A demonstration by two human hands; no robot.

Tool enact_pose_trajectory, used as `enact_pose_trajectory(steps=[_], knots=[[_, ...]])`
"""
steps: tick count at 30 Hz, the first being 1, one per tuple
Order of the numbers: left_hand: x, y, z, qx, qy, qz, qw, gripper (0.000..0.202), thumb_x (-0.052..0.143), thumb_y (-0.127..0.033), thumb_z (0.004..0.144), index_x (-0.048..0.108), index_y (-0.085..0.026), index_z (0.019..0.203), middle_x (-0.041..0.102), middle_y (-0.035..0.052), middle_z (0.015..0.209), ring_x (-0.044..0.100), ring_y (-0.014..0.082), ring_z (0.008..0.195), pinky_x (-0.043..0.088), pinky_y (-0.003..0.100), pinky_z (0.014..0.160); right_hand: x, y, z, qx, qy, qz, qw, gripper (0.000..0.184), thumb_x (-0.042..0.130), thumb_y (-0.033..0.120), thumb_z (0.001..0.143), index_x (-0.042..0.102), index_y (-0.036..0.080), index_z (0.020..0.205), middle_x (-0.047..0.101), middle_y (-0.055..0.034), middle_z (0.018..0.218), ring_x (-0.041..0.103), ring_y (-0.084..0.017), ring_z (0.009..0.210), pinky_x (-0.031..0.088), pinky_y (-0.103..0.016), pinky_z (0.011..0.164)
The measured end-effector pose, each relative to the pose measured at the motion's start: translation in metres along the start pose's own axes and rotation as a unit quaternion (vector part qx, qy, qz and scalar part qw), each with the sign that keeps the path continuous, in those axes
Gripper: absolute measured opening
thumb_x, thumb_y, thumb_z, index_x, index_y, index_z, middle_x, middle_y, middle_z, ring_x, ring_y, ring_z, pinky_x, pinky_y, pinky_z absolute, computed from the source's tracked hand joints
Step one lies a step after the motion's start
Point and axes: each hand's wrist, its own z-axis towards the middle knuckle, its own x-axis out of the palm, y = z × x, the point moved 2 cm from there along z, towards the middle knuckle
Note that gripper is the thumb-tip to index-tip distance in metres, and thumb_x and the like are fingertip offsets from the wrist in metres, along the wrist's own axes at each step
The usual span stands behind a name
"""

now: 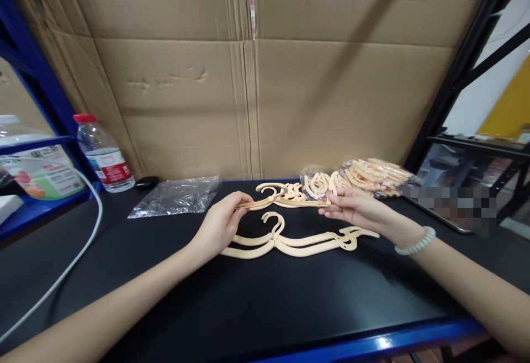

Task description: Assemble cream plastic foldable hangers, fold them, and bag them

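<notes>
Both hands hold a thin cream plastic clothes hanger (298, 204) just above the black table, seen nearly edge-on. My left hand (221, 222) is closed on its left end, thumb and fingers pinching it. My right hand (354, 208) pinches the right end, where a small curved cream piece (334, 180) sticks up from the fingers; whether that piece is joined to the hanger I cannot tell. Nearer to me a second cream hanger (306, 250) lies flat, with a hooked piece (350, 238) at its right end. Its left end is partly hidden behind my left hand.
Loose cream pieces (295, 190) lie behind the held hanger. Clear bags hold curved pieces (318, 183) and hanger parts (376, 175) at back right. A clear plastic bag (174, 196), a red-capped bottle (105, 156) and a white cable (93, 230) are at left. Cardboard (186, 92) stands behind.
</notes>
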Motion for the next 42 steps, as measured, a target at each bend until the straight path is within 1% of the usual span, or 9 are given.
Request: enact_pose_trajectory(steps=[4, 10, 15, 20, 27, 30, 34, 36, 42], knots=[[0.0, -0.001, 0.0, -0.003, 0.001, 0.004, 1.0, 0.016, 0.041, -0.017, 0.088, 0.056, -0.021, 0.094, 0.065, 0.0034, 0.089, 0.061, 0.0196, 0.082, 0.047, 0.034, 0.075, 0.002, -0.002, 0.002, -0.017, -0.018, -0.008, 1.0, 0.026, 0.085, 0.025, 0.066, 0.062, 0.014, 0.071, 0.068, -0.0026, 0.072, 0.071, -0.016, 0.075, 0.06, -0.025, 0.077], [0.0, -0.004, -0.001, -0.006, 0.005, 0.016, 1.0, 0.017, 0.041, -0.018, 0.087, 0.057, -0.021, 0.094, 0.065, 0.0026, 0.086, 0.061, 0.0195, 0.079, 0.047, 0.033, 0.073, 0.005, -0.004, 0.002, -0.04, -0.066, -0.028, 0.997, 0.025, 0.084, 0.025, 0.067, 0.061, 0.017, 0.068, 0.065, -0.0013, 0.069, 0.069, -0.016, 0.074, 0.06, -0.031, 0.081], [-0.001, -0.005, -0.001, -0.002, 0.005, 0.018, 1.0, 0.017, 0.042, -0.018, 0.088, 0.056, -0.021, 0.094, 0.065, 0.0022, 0.085, 0.061, 0.0191, 0.077, 0.048, 0.032, 0.072, 0.005, -0.005, 0.002, -0.08, -0.067, -0.051, 0.993, 0.027, 0.084, 0.027, 0.066, 0.059, 0.017, 0.07, 0.068, -0.0034, 0.079, 0.069, -0.018, 0.078, 0.058, -0.037, 0.088], [0.001, -0.005, -0.002, 0.0, 0.016, 0.001, 1.0, 0.017, 0.041, -0.018, 0.089, 0.056, -0.02, 0.097, 0.066, 0.003, 0.085, 0.062, 0.0193, 0.078, 0.048, 0.032, 0.072, 0.007, -0.005, 0.002, -0.114, -0.094, -0.051, 0.988, 0.029, 0.083, 0.023, 0.062, 0.058, 0.018, 0.074, 0.071, -0.0041, 0.078, 0.069, -0.016, 0.072, 0.058, -0.033, 0.078], [0.002, -0.006, -0.004, -0.013, 0.025, 0.0, 1.0, 0.017, 0.04, -0.019, 0.089, 0.056, -0.021, 0.096, 0.066, 0.0034, 0.086, 0.063, 0.0204, 0.081, 0.048, 0.034, 0.074, 0.002, 0.001, 0.002, -0.136, -0.117, -0.055, 0.982, 0.026, 0.077, 0.034, 0.073, 0.059, 0.02, 0.085, 0.072, -0.0039, 0.099, 0.067, -0.017, 0.091, 0.055, -0.028, 0.075], [0.0, -0.005, -0.002, -0.016, 0.012, -0.006, 1.0, 0.016, 0.041, -0.019, 0.088, 0.055, -0.021, 0.095, 0.066, 0.0033, 0.085, 0.064, 0.0203, 0.081, 0.048, 0.033, 0.073, -0.005, 0.0, 0.004, -0.122, -0.109, -0.053, 0.985, 0.025, 0.08, 0.033, 0.071, 0.063, 0.02, 0.083, 0.071, -0.004, 0.1, 0.064, -0.016, 0.096, 0.054, -0.027, 0.079], [0.0, -0.005, -0.002, -0.016, 0.012, 0.002, 1.0, 0.015, 0.041, -0.018, 0.087, 0.055, -0.021, 0.093, 0.067, 0.0029, 0.084, 0.064, 0.0202, 0.08, 0.048, 0.033, 0.072, -0.008, -0.003, 0.007, -0.099, -0.094, -0.042, 0.99, 0.022, 0.084, 0.026, 0.065, 0.066, 0.017, 0.073, 0.066, 0.0004, 0.078, 0.06, -0.009, 0.072, 0.053, -0.021, 0.067], [0.001, -0.005, -0.003, -0.016, 0.014, 0.004, 1.0, 0.016, 0.041, -0.017, 0.088, 0.055, -0.021, 0.093, 0.067, 0.0026, 0.084, 0.064, 0.0201, 0.08, 0.048, 0.033, 0.073, -0.006, -0.003, 0.006, -0.094, -0.079, -0.028, 0.992, 0.023, 0.085, 0.023, 0.063, 0.065, 0.018, 0.073, 0.063, 0.0027, 0.071, 0.059, -0.008, 0.067, 0.053, -0.021, 0.067], [0.001, -0.005, -0.004, -0.011, 0.007, 0.012, 1.0, 0.016, 0.041, -0.016, 0.087, 0.055, -0.021, 0.092, 0.066, 0.0024, 0.083, 0.064, 0.0202, 0.079, 0.049, 0.032, 0.071, -0.007, -0.001, 0.005, -0.078, -0.069, -0.031, 0.994, 0.023, 0.085, 0.024, 0.063, 0.066, 0.017, 0.074, 0.065, 0.0014, 0.075, 0.062, -0.01, 0.07, 0.056, -0.024, 0.073]])
